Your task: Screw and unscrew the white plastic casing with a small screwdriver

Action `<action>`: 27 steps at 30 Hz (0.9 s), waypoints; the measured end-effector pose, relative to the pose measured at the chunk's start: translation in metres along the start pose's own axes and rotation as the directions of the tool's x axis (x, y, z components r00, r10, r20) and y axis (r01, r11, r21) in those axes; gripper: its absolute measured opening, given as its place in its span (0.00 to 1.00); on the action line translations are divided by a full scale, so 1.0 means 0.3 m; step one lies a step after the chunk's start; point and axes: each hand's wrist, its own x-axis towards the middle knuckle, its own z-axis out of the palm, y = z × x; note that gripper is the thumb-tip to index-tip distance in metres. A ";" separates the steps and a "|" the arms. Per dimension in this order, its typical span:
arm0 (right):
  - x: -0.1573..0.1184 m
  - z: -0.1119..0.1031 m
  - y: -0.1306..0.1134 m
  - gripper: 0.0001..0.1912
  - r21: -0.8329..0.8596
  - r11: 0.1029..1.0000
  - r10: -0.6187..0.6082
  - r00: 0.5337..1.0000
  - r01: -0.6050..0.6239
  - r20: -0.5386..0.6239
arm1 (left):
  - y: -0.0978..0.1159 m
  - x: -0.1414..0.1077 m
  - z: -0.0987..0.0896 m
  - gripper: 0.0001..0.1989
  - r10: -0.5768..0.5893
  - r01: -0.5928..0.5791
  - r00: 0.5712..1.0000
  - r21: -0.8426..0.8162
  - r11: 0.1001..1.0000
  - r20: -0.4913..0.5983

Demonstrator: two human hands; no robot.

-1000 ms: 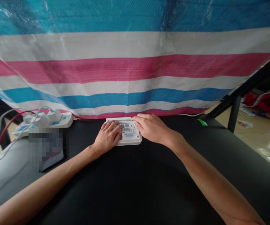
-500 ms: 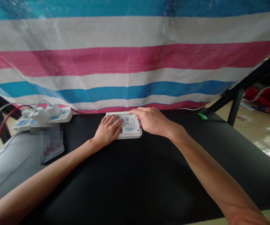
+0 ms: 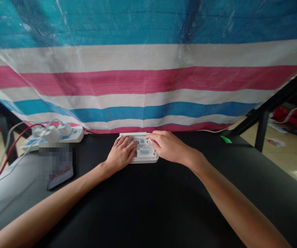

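A white plastic device (image 3: 144,156) with labels and rows of small vent holes lies on the black table (image 3: 148,203), near its far edge. Spread over the left part of the device is my left hand (image 3: 119,153), its fingers resting flat on the surface. My right hand (image 3: 167,144) is at the upper right corner of the device, fingers bent and drawn together. Whatever its fingertips may hold there is too small and hidden to name.
On the left are a white power strip (image 3: 76,133) with plugs and cables, and a dark phone-like object (image 3: 60,177), partly blurred. A small green packet (image 3: 226,139) lies at the right. Striped sheeting (image 3: 143,82) hangs behind the table.
The whole view has tilted upward, so things appear lower. My right hand has shifted slightly inward over the device's upper right corner; the left hand keeps its place on it.
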 end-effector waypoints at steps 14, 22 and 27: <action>-0.002 -0.015 0.005 0.15 -0.187 0.976 0.117 0.993 -0.110 0.030 | 0.000 0.000 0.003 0.17 0.002 -0.002 1.000 -0.006 1.000 0.007; -0.010 -0.014 0.008 0.23 -0.070 0.998 0.003 1.000 -0.001 0.020 | 0.000 0.000 0.004 0.17 -0.001 0.001 1.000 0.001 1.000 -0.004; 0.003 -0.016 0.011 0.15 -0.063 0.993 0.100 0.995 -0.098 0.029 | -0.002 -0.001 0.007 0.17 -0.002 0.002 1.000 0.012 1.000 0.002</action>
